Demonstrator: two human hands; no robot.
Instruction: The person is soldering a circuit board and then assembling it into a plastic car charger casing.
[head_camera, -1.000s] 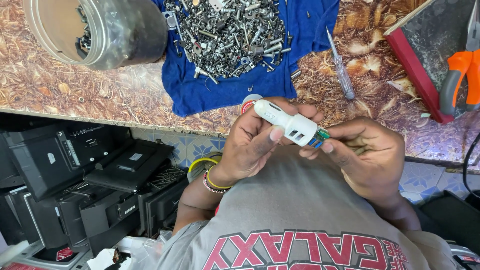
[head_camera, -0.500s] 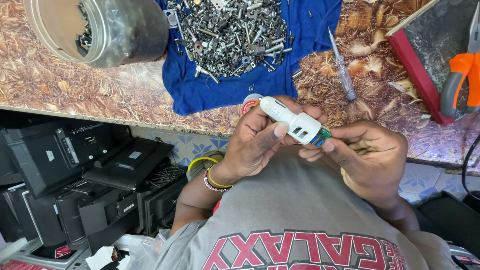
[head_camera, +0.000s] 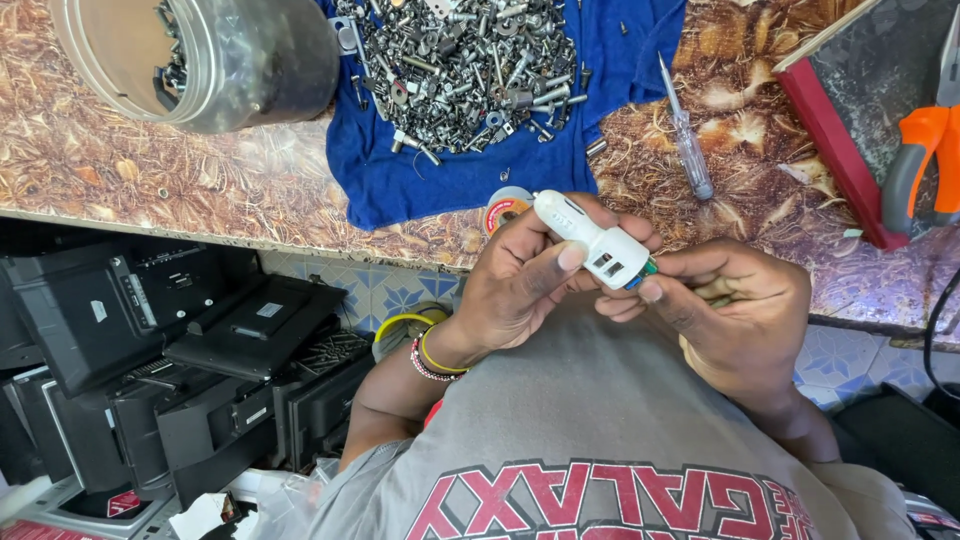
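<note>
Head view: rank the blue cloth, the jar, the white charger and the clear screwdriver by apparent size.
1. Blue cloth
2. Jar, cut off at the frame edge
3. White charger and clear screwdriver: similar; the charger is nearer the camera, so unsure.

Patterned countertop (head_camera: 180, 170): blue cloth (head_camera: 420, 185) (screw-strewn), jar (head_camera: 200, 55), screwdriver (head_camera: 685, 145).

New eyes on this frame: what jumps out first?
Centre frame, both hands grip a small white plastic car-charger-shaped plug: the left hand wraps its body, the right hand pinches the end where a green board edge shows. Behind them on the brown patterned bench, a heap of grey metal screws and bolts lies on a blue cloth. Orange-handled pliers sit at the right edge.
</note>
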